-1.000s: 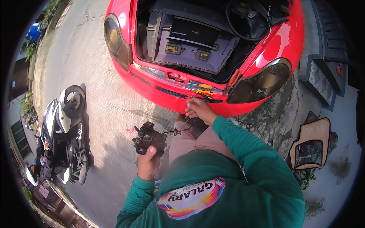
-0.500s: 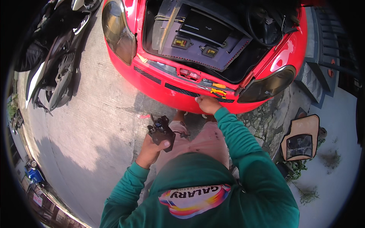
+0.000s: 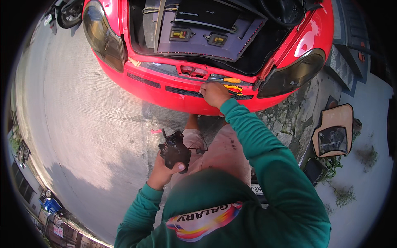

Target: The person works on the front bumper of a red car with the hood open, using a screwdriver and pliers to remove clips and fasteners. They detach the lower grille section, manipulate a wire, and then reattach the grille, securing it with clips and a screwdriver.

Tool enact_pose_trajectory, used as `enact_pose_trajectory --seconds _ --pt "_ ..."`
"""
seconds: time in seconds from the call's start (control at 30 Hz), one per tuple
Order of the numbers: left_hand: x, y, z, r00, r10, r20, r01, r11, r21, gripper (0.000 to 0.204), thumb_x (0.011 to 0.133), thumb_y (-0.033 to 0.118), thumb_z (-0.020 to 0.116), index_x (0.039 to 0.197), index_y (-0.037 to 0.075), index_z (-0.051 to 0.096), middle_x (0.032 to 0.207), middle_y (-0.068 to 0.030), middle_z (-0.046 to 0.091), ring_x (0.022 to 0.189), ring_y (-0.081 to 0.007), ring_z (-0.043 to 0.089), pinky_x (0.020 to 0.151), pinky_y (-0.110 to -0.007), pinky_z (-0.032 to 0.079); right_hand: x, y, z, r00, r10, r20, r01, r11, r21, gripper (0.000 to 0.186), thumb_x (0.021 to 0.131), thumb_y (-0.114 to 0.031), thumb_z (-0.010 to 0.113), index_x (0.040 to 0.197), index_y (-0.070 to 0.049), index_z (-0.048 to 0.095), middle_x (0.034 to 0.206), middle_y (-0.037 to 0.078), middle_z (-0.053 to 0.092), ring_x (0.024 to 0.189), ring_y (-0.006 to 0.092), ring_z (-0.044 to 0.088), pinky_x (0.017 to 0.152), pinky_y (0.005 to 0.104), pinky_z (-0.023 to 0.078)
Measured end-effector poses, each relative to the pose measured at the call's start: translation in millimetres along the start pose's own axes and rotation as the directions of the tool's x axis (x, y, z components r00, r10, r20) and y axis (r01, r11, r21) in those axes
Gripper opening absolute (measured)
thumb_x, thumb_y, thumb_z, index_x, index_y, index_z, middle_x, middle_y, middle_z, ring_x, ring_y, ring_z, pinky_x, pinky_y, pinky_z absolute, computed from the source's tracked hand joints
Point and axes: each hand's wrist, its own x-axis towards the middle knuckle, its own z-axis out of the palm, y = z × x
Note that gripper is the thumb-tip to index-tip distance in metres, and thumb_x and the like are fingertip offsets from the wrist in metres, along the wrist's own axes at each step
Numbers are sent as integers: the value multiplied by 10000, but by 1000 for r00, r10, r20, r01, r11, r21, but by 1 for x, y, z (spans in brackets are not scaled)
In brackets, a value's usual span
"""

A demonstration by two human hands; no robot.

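Observation:
My left hand (image 3: 162,170) is wrapped round a black plastic car part (image 3: 177,153) with a thin dark cable trailing off its side, held low in front of my legs. The thumb presses on its near face. My right hand (image 3: 215,95) reaches to the front ledge of the red car (image 3: 144,96), its fingers curled and their tips mostly hidden; what they grip cannot be made out. Just beyond and right of it lie a yellow-handled screwdriver (image 3: 231,80) and yellow-handled pliers (image 3: 234,87) on the ledge.
Inside the opened front compartment sit a black amplifier (image 3: 206,15) and two small framed units with yellow parts (image 3: 180,34). Dark-tinted headlights (image 3: 289,74) flank it. A tan floor mat (image 3: 333,130) lies at right, and a motorcycle (image 3: 69,14) stands far left.
My right hand has moved up and slightly left, closer to the ledge and partly over the tools. My left hand still holds the black part. The whole view has shifted.

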Motion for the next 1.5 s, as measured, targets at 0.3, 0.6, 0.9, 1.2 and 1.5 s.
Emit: enact_pose_trajectory --seconds 0.3,0.6,0.9,1.2,1.5 --pt "14 5 29 997 -25 73 23 999 40 1008 727 408 1010 1511 40 493 1363 -103 641 1241 -263 673 1100 -468 552 -25 40 -3 996 43 -80 -23 971 237 221 981 -282 674 1033 -123 820 1021 170 781 1019 408 730 910 533 570" --pt "28 41 89 996 -23 83 10 989 146 1011 664 500 1026 1417 40 534 1234 -70 661 1118 -218 684 997 -395 574 -15 74 -13 987 -130 -94 140 983 115 214 983 -219 658 1017 -70 807 1112 171 770 1059 414 736 921 539 578" --pt "25 19 88 998 -15 66 5 989 150 1017 686 377 1038 1507 59 529 1396 -120 647 1295 -319 666 1229 -609 459 -38 60 -15 983 -27 -183 51 991 127 315 959 -75 563 1241 11 673 943 227 764 904 449 755 809 570 595" --pt "23 25 84 992 -2 125 -23 979 202 1175 687 427 1050 1593 41 408 1485 -143 604 1300 -272 649 1093 -437 565 -30 64 -6 976 46 -213 25 947 321 364 1018 -153 564 1351 -75 689 990 235 770 971 458 740 851 575 584" --pt "22 19 61 989 60 137 -111 910 399 1206 603 500 1076 1552 46 486 1437 -131 631 1324 -303 648 1101 -450 564 23 49 31 965 152 -212 -32 875 482 327 1031 -173 568 1274 -82 766 1151 240 766 1086 443 727 967 538 567"
